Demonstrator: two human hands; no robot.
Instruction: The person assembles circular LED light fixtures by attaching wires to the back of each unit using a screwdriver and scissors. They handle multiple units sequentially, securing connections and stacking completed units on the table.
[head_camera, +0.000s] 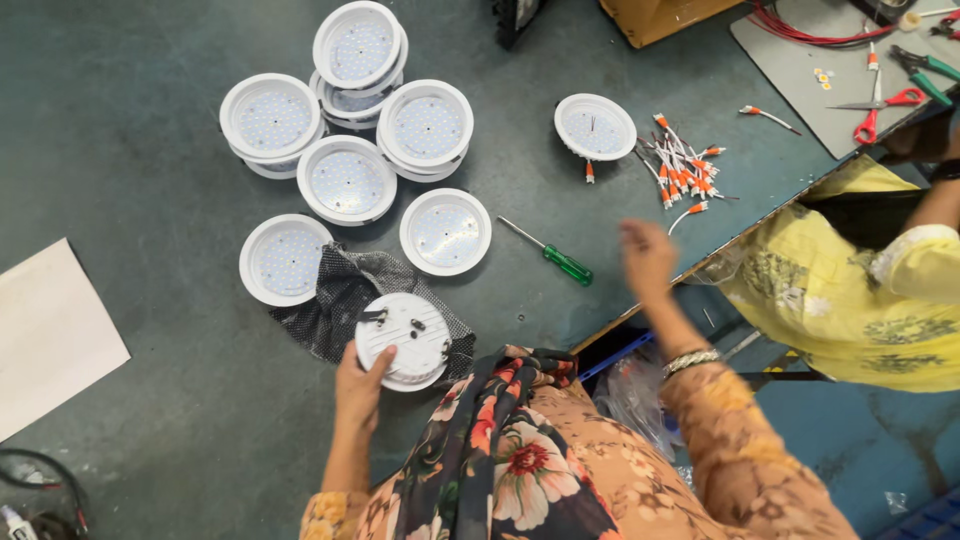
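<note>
- Left hand (362, 378) gripped a white round LED downlight (403, 340), back up, on black mesh cloth (340, 295), near centre.
- Right hand (648, 258) blurred, empty, fingers loosely spread, between green screwdriver (566, 263) and orange-tipped wire leads (682, 168).
- Judged: wiring step; next needs one lead picked.

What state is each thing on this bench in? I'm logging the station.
left hand: gripping the round lamp
round lamp: face down on the mesh cloth
right hand: empty, blurred
screwdriver: lying flat
lamp stacks: face up
scissors: closed
</note>
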